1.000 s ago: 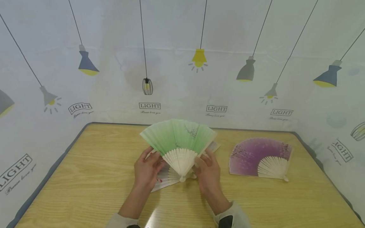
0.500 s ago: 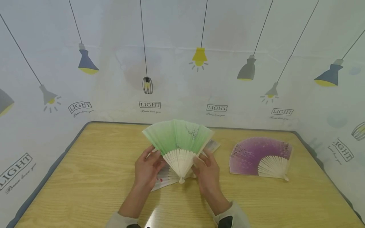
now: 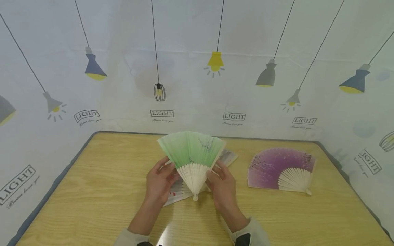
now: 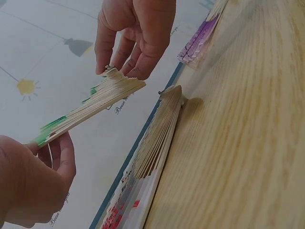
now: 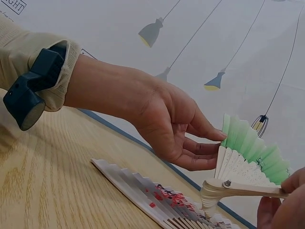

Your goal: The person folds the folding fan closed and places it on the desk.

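Observation:
A green folding fan [image 3: 188, 150] with pale ribs is held partly spread above the table, its pivot end pointing toward me. My left hand [image 3: 159, 181] pinches its left outer rib, and my right hand [image 3: 224, 186] grips the right side. The left wrist view shows the ribs [image 4: 97, 99] in a slanting stack between both hands, with the fan raised off the wood. Beneath it lies a whitish fan [image 3: 176, 195] with red blossoms, spread and partly hidden by the green fan and my hands. Its pleats [image 5: 152, 193] show plainly in the right wrist view.
A purple fan [image 3: 274, 167] with a blossom print lies spread on the right of the wooden table [image 3: 101, 184]. A white cloth [image 3: 191, 68] printed with hanging lamps stands around the back and sides.
The green fan has narrowed as both hands bring its sides together, the right hand shifting slightly left. Its top edge dips a little. The purple and whitish fans stay put.

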Demonstrator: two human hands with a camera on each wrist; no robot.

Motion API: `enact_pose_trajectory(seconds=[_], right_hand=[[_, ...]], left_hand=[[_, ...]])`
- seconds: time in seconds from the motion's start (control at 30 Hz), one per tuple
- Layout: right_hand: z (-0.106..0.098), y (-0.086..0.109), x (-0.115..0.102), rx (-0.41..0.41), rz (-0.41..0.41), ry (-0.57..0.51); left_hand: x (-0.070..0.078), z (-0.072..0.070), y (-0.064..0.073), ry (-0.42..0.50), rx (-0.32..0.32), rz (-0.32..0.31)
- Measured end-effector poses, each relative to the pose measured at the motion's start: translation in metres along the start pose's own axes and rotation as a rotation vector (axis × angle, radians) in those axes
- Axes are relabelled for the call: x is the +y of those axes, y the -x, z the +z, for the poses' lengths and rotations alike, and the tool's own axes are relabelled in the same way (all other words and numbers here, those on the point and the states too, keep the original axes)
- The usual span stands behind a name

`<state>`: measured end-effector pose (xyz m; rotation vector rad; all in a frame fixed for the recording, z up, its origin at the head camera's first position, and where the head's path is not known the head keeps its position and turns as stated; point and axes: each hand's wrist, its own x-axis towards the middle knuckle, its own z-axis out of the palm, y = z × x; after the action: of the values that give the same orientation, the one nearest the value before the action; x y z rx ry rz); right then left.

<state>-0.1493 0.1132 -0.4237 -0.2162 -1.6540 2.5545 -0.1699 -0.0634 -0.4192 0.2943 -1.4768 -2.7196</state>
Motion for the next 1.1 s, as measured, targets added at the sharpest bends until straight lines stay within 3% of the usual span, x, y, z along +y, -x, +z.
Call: enact_pose_trajectory(seconds=[0.33, 0.53, 1.1], right_hand=[[0.0016, 0.0004, 0.001, -0.012, 0.009, -0.021], [0.0012, 0.002, 0.0005, -0.03, 0.011, 0.026], [0.0018, 0.0034, 0.0035, -0.075, -0.006, 0.036]], left_hand=[[-0.0003, -0.0021, 0.0, -0.049, -0.03, 0.007], [-0.0012, -0.0015, 0.0002, -0.062, -0.026, 0.006], [-0.0039, -0.0001, 0.0011, -0.061, -0.046, 0.016]])
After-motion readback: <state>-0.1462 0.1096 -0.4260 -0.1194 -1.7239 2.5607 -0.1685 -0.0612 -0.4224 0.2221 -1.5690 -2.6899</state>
